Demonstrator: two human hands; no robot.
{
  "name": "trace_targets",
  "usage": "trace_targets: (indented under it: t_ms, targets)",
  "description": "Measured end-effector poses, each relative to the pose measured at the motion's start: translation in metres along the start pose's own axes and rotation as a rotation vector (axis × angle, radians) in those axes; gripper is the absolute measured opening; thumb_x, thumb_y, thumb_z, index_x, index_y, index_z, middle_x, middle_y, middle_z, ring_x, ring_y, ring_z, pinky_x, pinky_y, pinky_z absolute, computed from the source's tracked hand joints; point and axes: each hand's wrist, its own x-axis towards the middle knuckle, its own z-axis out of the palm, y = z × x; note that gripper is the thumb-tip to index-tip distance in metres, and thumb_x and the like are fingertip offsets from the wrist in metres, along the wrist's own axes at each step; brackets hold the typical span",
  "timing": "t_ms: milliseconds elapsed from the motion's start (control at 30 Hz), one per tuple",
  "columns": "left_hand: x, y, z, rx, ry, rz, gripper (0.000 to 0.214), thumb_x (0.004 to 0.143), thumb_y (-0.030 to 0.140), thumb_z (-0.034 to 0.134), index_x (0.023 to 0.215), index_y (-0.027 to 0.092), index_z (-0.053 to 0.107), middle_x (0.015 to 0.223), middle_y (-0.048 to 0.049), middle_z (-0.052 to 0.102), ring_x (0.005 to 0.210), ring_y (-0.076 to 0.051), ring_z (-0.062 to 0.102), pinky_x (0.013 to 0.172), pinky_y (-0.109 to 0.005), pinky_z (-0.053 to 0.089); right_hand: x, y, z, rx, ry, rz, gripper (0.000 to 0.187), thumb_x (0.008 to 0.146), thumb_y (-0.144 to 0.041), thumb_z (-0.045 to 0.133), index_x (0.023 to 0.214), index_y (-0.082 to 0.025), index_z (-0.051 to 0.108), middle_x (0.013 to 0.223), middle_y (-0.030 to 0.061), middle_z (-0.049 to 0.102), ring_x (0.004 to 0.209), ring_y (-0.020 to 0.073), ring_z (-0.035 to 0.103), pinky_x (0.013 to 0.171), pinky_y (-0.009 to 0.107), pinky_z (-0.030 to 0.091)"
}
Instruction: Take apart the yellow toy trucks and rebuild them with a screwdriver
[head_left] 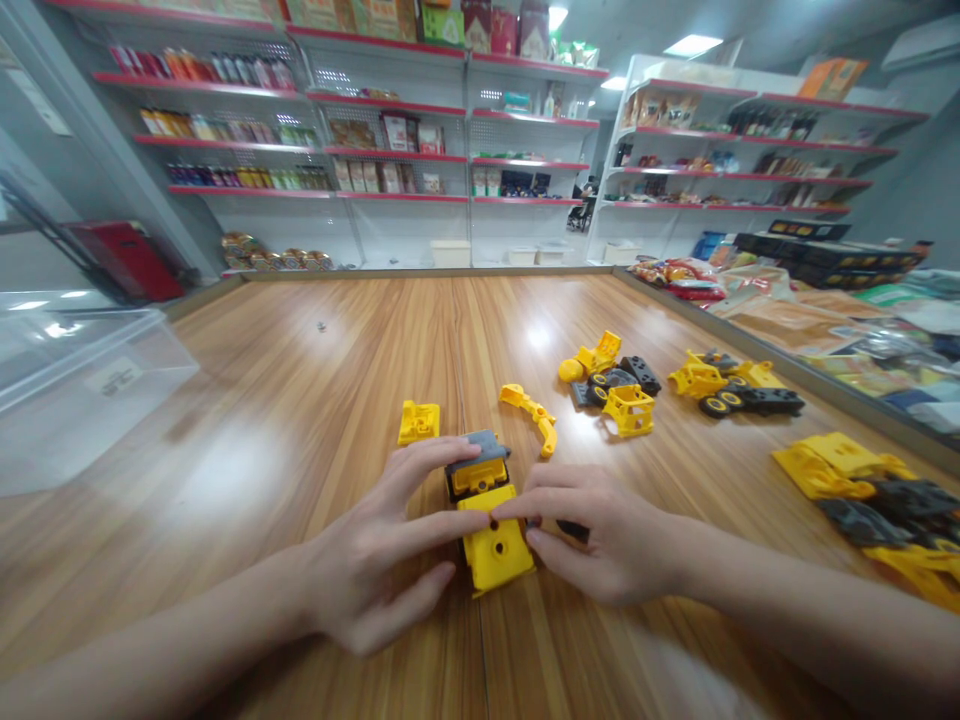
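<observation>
Yellow toy vehicle (499, 575) sits on the wooden table (300, 400) right in front of me, its flat, holed top turned up and its grey piece (489, 450) at the far end. I seem to have it here, between both hands, because the fingers of each can reach that top easily. Loose parts lie outside my working spot, probably so they stay within reach but out of the way: a small yellow block (418, 424) beyond the toy to the left, a jointed yellow arm (534, 411) beyond it to the right. Farther right, yellow and black parts lie in separate groups, perhaps to keep the sets from mixing: one around a black chassis (639, 374), one with a yellow cab (701, 380), and a nearer one with a yellow plate (836, 458).

My left hand (364, 540) is spread open, one finger on the grey piece, the index on the yellow top, the thumb just beside the left edge; it looks like light steadying. My right hand (600, 530) is bent, index tip on the top near a hole, thumb at the right edge. Whether those two pinch anything I cannot tell. A dark piece (574, 530) shows partly beneath that hand.
</observation>
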Motion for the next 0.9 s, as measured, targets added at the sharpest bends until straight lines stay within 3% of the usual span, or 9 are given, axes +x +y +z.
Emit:
trace_targets:
  t_ms: [167, 367, 533, 733, 900]
  targets:
    - [0.001, 0.000, -0.002, -0.002, 0.014, 0.001, 0.054, 0.070, 0.007, 0.054, 0.122, 0.016, 0.063, 0.141, -0.0185, 0.041, 0.133, -0.039, 0.040, 0.107, -0.068, 0.035, -0.002, 0.002, 0.002, 0.023, 0.005, 0.005, 0.032, 0.087, -0.012, 0.052, 0.115, -0.014, 0.066, 0.082, 0.0037, 0.057, 0.067, 0.0119, 0.053, 0.063, 0.026, 0.045]
    - [0.001, -0.001, -0.004, -0.019, 0.014, 0.058, 0.051, 0.067, 0.004, 0.054, 0.117, 0.013, 0.064, 0.129, -0.0184, 0.047, 0.123, -0.036, 0.045, 0.100, -0.062, 0.042, -0.001, 0.001, 0.001, 0.061, 0.001, -0.035, 0.034, 0.087, -0.010, 0.052, 0.116, -0.014, 0.067, 0.080, 0.0027, 0.054, 0.064, 0.0107, 0.051, 0.060, 0.025, 0.042]
    - [-0.002, -0.001, -0.004, 0.039, -0.029, 0.084, 0.053, 0.070, 0.007, 0.057, 0.122, 0.013, 0.060, 0.130, -0.0194, 0.046, 0.123, -0.036, 0.045, 0.098, -0.061, 0.045, 0.000, 0.000, 0.001, 0.063, 0.011, -0.053, 0.032, 0.086, -0.008, 0.051, 0.112, -0.013, 0.069, 0.083, 0.0051, 0.057, 0.067, 0.0116, 0.053, 0.062, 0.025, 0.044]
    - [-0.004, -0.002, -0.001, 0.063, 0.012, 0.089, 0.047, 0.072, 0.008, 0.058, 0.119, 0.013, 0.060, 0.130, -0.0203, 0.049, 0.122, -0.036, 0.048, 0.096, -0.060, 0.046, 0.000, -0.007, -0.006, 0.041, 0.039, -0.114, 0.028, 0.084, -0.008, 0.052, 0.105, -0.014, 0.070, 0.080, 0.0048, 0.056, 0.064, 0.0109, 0.051, 0.059, 0.023, 0.043]
    - [-0.003, -0.002, 0.001, 0.089, 0.059, 0.064, 0.043, 0.076, 0.004, 0.056, 0.117, 0.014, 0.061, 0.128, -0.0196, 0.051, 0.120, -0.034, 0.050, 0.095, -0.057, 0.048, -0.002, -0.008, -0.006, 0.016, -0.029, -0.166, 0.030, 0.077, -0.007, 0.051, 0.100, -0.015, 0.070, 0.082, 0.0055, 0.057, 0.062, 0.0109, 0.051, 0.056, 0.023, 0.043]
